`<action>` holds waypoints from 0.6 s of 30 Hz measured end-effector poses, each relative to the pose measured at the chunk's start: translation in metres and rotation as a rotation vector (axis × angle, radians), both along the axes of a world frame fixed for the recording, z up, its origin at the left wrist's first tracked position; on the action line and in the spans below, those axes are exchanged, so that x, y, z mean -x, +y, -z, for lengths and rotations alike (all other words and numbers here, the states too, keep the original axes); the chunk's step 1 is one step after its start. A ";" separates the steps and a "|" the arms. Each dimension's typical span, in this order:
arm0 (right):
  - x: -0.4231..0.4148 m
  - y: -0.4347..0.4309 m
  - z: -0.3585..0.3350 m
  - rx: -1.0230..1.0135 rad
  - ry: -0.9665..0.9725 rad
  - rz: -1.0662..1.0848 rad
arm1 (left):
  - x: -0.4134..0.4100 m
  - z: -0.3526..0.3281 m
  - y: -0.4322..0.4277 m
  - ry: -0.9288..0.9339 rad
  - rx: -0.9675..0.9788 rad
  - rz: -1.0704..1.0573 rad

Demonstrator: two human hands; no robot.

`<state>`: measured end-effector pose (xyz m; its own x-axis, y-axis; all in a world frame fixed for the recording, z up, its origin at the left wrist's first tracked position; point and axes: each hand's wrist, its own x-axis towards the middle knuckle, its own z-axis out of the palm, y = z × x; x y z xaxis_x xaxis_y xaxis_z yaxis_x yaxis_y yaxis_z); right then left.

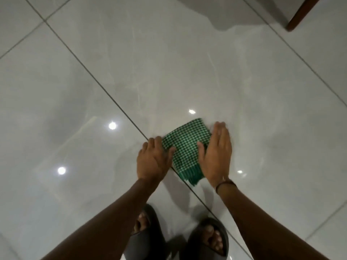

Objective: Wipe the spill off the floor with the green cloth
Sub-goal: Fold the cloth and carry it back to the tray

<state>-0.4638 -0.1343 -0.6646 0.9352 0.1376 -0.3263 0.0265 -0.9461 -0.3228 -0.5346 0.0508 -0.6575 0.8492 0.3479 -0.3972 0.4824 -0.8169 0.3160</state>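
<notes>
A folded green-and-white checked cloth (185, 147) lies flat on the glossy pale floor tiles (169, 72), across a dark grout line. My left hand (152, 160) rests on the cloth's left edge, thumb on the fabric and fingers on the tile. My right hand (217, 154) lies flat along the cloth's right edge, fingers together and pointing away from me. Faint wet streaks (139, 91) show on the tile beyond the cloth. No clear puddle is visible.
My feet in dark slides (206, 239) stand just behind the cloth. A brown wooden furniture leg (298, 17) stands at the top right. Ceiling lights reflect as bright spots (112, 125) on the tiles to the left.
</notes>
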 end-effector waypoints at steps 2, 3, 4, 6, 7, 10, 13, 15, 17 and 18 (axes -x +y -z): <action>-0.024 0.009 -0.015 0.032 0.085 0.128 | -0.021 -0.011 -0.028 0.120 0.145 -0.205; -0.033 0.016 -0.024 -0.029 0.174 0.140 | -0.031 -0.017 -0.037 0.177 0.200 -0.308; -0.040 0.021 -0.034 -0.110 0.280 0.174 | -0.040 -0.024 -0.044 0.224 0.264 -0.403; -0.054 0.026 -0.056 -0.248 0.433 0.277 | -0.057 -0.044 -0.044 0.240 0.428 -0.590; -0.060 0.025 -0.072 -0.327 0.477 0.357 | -0.065 -0.063 -0.038 0.211 0.524 -0.687; -0.090 0.016 -0.147 -0.593 0.542 0.578 | -0.094 -0.144 -0.015 0.048 0.739 -0.817; -0.125 0.004 -0.257 -0.758 0.538 0.682 | -0.142 -0.260 0.005 -0.019 0.819 -0.712; -0.159 0.001 -0.344 -0.833 0.522 0.699 | -0.181 -0.344 0.016 -0.048 0.878 -0.648; -0.205 -0.002 -0.438 -0.893 0.494 0.679 | -0.228 -0.435 0.024 -0.075 0.925 -0.568; -0.226 -0.003 -0.473 -0.898 0.470 0.666 | -0.249 -0.472 0.024 -0.079 0.919 -0.536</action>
<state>-0.2373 -0.1370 -0.1920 0.7248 0.0266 -0.6885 -0.6762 -0.1642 -0.7182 -0.2856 0.0752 -0.1857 0.7089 0.2793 -0.6476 0.6593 0.0636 0.7492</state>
